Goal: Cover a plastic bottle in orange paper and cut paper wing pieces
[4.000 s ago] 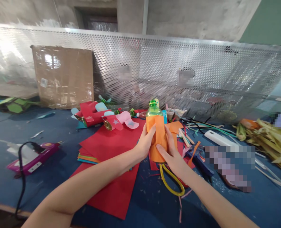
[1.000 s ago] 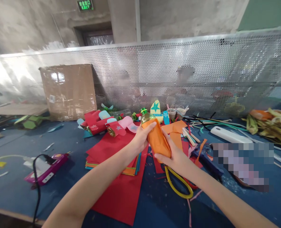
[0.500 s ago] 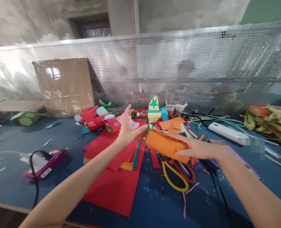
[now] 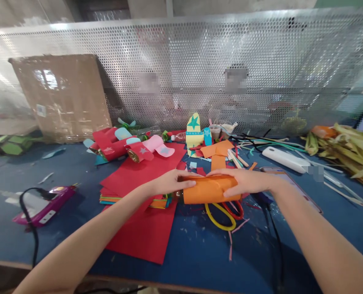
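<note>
An orange-paper-wrapped plastic bottle (image 4: pixel 207 192) lies sideways between my hands, its clear end pointing left. My left hand (image 4: pixel 172 182) is closed over the left end of the wrap, thumb on the near side. Over the right part of the wrap, my right hand (image 4: pixel 245 182) grips with the thumb in front and fingers behind. Just below the bottle are yellow-handled scissors (image 4: pixel 220 220) and a red handle loop (image 4: pixel 235 210). To the left lies a stack of red paper sheets (image 4: pixel 123 179) with other colours beneath.
Red paper-covered bottles (image 4: pixel 117 149) and a yellow paper rocket shape (image 4: pixel 194 134) stand behind. A purple power strip (image 4: pixel 48 206) lies left, a white glue gun-like tool (image 4: pixel 287 159) and a phone (image 4: pixel 304 192) right. A cardboard sheet (image 4: pixel 65 98) leans on the perforated metal screen (image 4: pixel 193 53).
My left hand, which was raised and spread, has come down onto the orange-wrapped bottle. The bottle has turned from slanted to nearly level. The view has tilted down.
</note>
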{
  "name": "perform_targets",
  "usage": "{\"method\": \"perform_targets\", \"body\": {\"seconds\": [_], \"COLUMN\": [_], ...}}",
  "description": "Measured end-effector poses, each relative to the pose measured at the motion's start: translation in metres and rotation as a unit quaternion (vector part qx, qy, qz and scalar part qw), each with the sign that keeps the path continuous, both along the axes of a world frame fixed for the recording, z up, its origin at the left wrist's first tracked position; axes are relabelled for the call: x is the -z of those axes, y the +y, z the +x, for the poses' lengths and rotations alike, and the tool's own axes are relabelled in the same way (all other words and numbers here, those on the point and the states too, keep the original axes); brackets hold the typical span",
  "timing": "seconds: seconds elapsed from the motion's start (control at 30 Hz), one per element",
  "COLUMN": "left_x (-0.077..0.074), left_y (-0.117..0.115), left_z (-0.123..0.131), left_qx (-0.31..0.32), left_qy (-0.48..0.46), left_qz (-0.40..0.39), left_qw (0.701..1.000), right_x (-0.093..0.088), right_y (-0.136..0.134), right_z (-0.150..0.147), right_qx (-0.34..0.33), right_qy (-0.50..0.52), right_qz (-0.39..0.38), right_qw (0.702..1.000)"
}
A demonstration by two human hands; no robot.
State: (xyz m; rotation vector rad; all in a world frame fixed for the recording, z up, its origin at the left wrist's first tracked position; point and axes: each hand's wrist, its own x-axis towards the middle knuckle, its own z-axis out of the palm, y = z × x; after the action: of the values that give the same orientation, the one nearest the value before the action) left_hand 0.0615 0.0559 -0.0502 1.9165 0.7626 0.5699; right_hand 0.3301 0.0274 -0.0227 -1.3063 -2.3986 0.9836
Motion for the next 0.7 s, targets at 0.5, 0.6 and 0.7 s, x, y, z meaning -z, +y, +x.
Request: {"method": "perform_targets", "body": {"seconds": [0.5,0.6,0.7], "left_x": [0.009,0.011,0.012], "left_y": [-0.027,-0.032,-0.034], "left_z": [0.008,0.009,0.009], "left_qx": [-0.057,-0.092,-0.126], "left_qy": [-0.047,-0.022,0.026], "left_qz": [0.112,0.144,0.170], "left_qw": [0.991,0.985,0.977], "right_x": [0.038,0.047,0.050], "right_y": [-0.032,-0.037,-0.038], "right_z": [-0.017,-0.017,-0.018], "right_qx": [0.147,0.182,0.207], "right_qy": [0.087,0.137,0.191], "right_qz": [0.137,0.124,0.097], "right_qw": [0.976,0.966,0.955]}}
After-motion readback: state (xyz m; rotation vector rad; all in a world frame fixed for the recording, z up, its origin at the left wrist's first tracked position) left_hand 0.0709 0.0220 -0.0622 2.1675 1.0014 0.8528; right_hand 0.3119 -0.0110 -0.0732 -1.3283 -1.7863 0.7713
